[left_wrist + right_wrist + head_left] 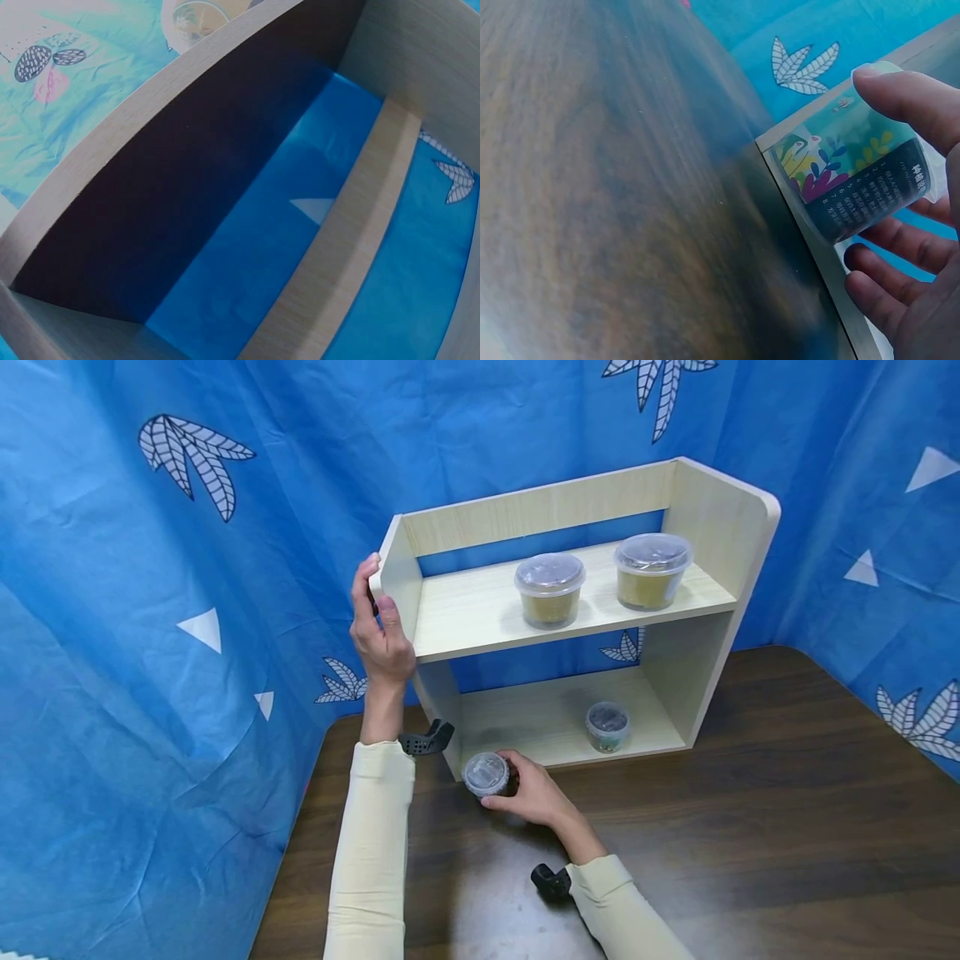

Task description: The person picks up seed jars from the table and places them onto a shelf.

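A pale wooden two-tier shelf [570,697] stands on the dark table. My left hand [382,643] grips the front edge of its left side panel, near the upper tier. At the lower tier's left front edge, my right hand [536,793] holds a small lidded plastic cup [486,773], thumb on one side and fingers on the other. The right wrist view shows a printed label with coloured plants on this cup [855,165]. Another small lidded cup [607,727] sits on the lower tier, toward the right. The left hand is outside the left wrist view.
Two larger lidded tubs with yellowish contents, a left tub [550,592] and a right tub [652,572], stand on the upper tier. A blue patterned cloth [285,485] hangs behind and beside the shelf. The brown wood-grain table [787,810] extends to the right.
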Demonstrator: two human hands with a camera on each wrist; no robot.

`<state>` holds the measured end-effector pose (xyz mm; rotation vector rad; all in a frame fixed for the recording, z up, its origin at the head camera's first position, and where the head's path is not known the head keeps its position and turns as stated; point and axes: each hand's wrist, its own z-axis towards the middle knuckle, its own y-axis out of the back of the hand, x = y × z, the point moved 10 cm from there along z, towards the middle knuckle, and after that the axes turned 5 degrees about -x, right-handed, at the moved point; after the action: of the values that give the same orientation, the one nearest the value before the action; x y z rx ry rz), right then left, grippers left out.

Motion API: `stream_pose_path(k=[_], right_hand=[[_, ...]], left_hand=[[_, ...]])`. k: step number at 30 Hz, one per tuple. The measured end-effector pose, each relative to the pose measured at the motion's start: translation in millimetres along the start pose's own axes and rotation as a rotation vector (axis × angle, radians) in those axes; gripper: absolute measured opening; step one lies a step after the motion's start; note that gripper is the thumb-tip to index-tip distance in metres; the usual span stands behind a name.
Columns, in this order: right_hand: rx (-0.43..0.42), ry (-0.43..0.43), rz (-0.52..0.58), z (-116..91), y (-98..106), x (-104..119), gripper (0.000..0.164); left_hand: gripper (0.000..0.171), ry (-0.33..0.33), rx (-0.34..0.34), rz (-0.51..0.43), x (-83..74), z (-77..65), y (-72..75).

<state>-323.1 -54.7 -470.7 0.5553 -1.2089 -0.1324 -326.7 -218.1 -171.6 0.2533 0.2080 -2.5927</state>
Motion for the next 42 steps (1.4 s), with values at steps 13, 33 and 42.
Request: stream_pose_path(k=[13,33,42], right_hand=[[-0.124,-0.055,-0.016,3,23,-7,0.075],[-0.249,-0.115,-0.026,11,57,-25,0.077],[-0.272,-0.131,-0.019,13,67,-35,0.075]], left_hand=[[0.054,0.014,-0.001,0.0,2.0,-0.9,0.1],[0.053,0.023,-0.004,0.03,3.3,-1.1,-0.8],[0.053,0.022,-0.002,0.031,3.4,-1.2,-1.2]])
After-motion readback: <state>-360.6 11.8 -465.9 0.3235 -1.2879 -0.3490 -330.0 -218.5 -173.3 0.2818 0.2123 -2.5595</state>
